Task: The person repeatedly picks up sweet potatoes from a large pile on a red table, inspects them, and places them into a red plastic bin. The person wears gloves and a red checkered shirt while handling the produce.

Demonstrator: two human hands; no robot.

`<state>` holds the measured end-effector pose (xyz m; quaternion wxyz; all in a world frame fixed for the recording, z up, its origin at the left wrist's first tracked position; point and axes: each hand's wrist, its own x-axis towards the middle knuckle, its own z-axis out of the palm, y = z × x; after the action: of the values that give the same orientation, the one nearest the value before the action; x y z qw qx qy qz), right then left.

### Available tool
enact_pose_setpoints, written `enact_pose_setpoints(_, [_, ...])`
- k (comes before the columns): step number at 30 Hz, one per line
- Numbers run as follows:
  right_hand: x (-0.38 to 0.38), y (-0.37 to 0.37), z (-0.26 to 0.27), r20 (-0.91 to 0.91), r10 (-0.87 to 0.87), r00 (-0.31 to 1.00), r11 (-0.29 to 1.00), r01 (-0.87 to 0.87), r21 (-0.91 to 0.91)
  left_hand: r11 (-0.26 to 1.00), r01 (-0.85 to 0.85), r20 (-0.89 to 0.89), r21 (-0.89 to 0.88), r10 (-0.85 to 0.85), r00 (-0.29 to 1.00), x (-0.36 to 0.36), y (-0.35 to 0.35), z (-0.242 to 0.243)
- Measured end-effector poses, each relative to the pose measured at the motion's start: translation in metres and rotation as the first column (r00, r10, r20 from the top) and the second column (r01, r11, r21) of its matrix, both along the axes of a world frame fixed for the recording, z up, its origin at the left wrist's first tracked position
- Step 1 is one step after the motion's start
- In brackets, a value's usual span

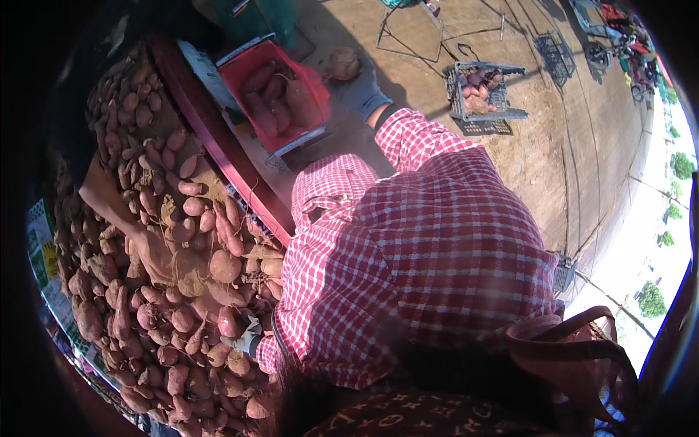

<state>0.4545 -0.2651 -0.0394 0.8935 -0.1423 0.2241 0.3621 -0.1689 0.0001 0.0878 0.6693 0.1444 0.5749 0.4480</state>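
Observation:
Neither of my own hands can be made out. Before me a co-worker in a red-and-white checkered shirt point(464, 235) and matching headwear point(336, 180) bends over a heap of sweet potatoes point(183, 319). That person's lower gloved hand point(248, 336) is at a sweet potato point(228, 322) on the heap. Their other gloved hand point(367, 98) reaches out beside a red-lined crate point(273, 143) holding several large sweet potatoes. A big round tuber point(344, 64), blurred, is just beyond that glove. From the left, another person's bare hand point(153, 254) reaches into the heap.
A red beam point(218, 142) edges the heap beside the red-lined crate. A grey crate of sweet potatoes point(464, 117) stands on the brown ground point(529, 180). Metal frames point(409, 52) and a dark crate point(554, 57) lie farther off. Brown patterned fabric point(404, 415) fills the bottom edge.

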Motion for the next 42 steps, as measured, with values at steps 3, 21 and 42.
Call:
enact_pose_setpoints(3, [0.052, -0.128, -0.022, 0.0, -0.266, 0.964, 0.901, 0.248, -0.356, 0.999, 0.049, -0.001, 0.009, -0.049, 0.999, 0.012, 0.002, 0.0])
enact_pose_setpoints(21, [0.029, -0.036, -0.033, 0.316, 0.623, 0.716, 0.41, 0.045, -0.911, 0.995, 0.091, -0.034, 0.031, -0.09, 0.995, 0.017, -0.006, 0.015])
enact_pose_setpoints(42, [-0.129, 0.22, 0.151, 0.693, 0.709, -0.132, 0.678, -0.141, -0.721, 0.899, -0.435, 0.011, -0.053, 0.436, 0.9, -0.032, -0.081, 0.024])
